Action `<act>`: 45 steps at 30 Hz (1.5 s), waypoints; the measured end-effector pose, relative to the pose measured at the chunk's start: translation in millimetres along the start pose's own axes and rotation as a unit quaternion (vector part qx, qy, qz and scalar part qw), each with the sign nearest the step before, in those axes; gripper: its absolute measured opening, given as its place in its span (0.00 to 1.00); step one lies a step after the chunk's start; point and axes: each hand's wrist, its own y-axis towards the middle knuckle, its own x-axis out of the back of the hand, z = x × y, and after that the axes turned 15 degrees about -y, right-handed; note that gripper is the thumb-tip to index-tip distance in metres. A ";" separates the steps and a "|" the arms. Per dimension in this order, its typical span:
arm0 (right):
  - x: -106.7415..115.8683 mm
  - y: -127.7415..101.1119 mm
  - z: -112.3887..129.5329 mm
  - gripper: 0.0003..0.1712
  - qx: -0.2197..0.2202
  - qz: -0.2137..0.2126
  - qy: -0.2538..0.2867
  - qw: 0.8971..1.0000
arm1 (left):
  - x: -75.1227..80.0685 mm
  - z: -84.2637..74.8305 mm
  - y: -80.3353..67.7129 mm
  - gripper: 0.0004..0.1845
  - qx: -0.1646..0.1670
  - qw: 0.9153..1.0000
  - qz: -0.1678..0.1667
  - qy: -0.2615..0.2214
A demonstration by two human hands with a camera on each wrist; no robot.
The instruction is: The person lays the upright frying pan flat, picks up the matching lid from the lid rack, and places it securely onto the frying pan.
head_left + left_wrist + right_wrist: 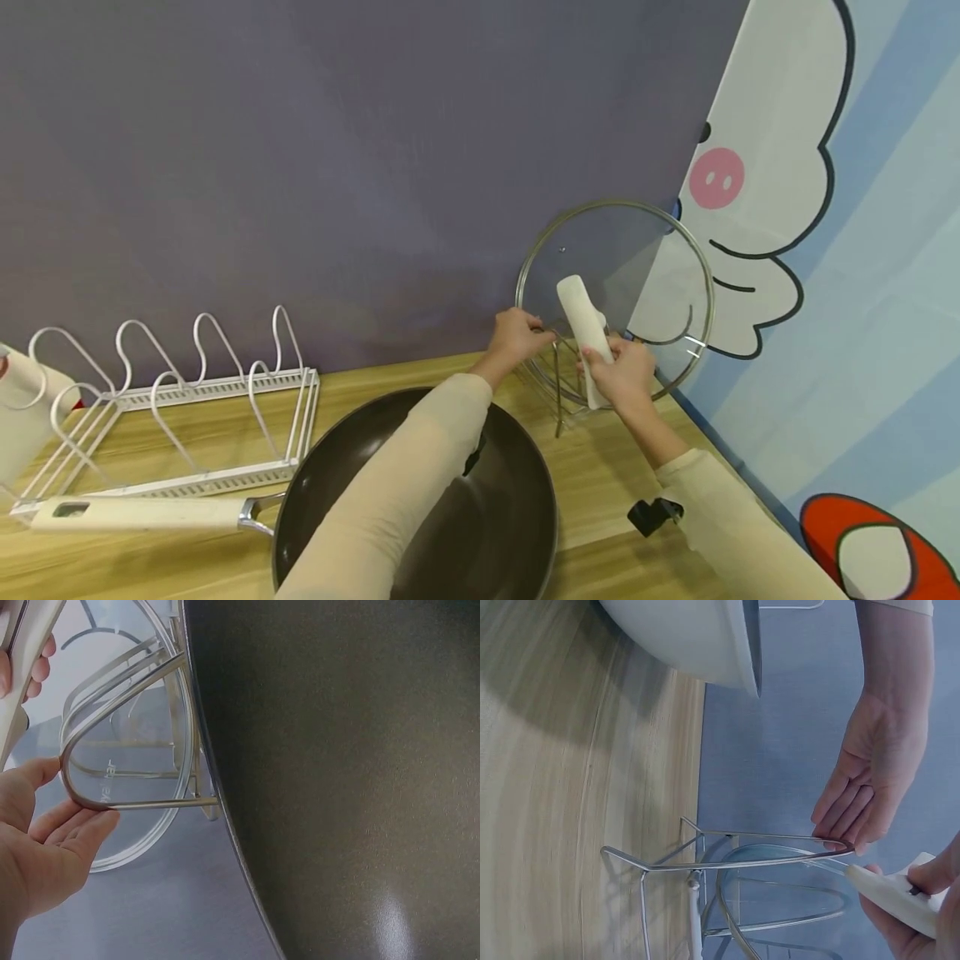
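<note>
In the lower right corner the right hand (922, 915) grips a white handle (889, 892). Just above it, the left hand (874, 761) reaches down with straight fingers (840, 817) touching the looped end of a metal wire rack (705, 862). The rack stands on the wooden table (570, 810), with a glass lid (780, 900) resting in it beneath the left hand.

Two arms reach up from the bottom centre of the head view, both in long, close-fitting sleeves of plain pale cream cloth that end at the wrists. The left hand (516, 333) and right hand (626, 371) are bare, with no rings or gloves. A small black clip-like device (654, 514) sits on the right sleeve (720, 517), lower right of the frame. The left sleeve (397, 492) shows soft folds.
</note>
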 end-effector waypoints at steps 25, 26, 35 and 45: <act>-4.7 -2.7 -7.1 0.17 0.008 -0.001 -0.008 1.000 | -1.5 2.1 -2.7 0.15 -0.016 0.999 0.011 0.025; -5.1 -2.6 -7.4 0.17 0.007 -0.001 -0.006 1.000 | -1.9 2.1 -2.8 0.15 -0.014 0.999 0.010 0.027; -7.5 -2.0 -9.7 0.18 0.002 0.005 -0.018 1.000 | -4.8 0.3 -3.2 0.15 0.002 1.000 -0.001 0.014; -12.2 0.3 -10.8 0.17 0.012 0.000 -0.024 1.000 | -4.6 -1.7 -4.0 0.15 0.009 1.000 0.000 0.011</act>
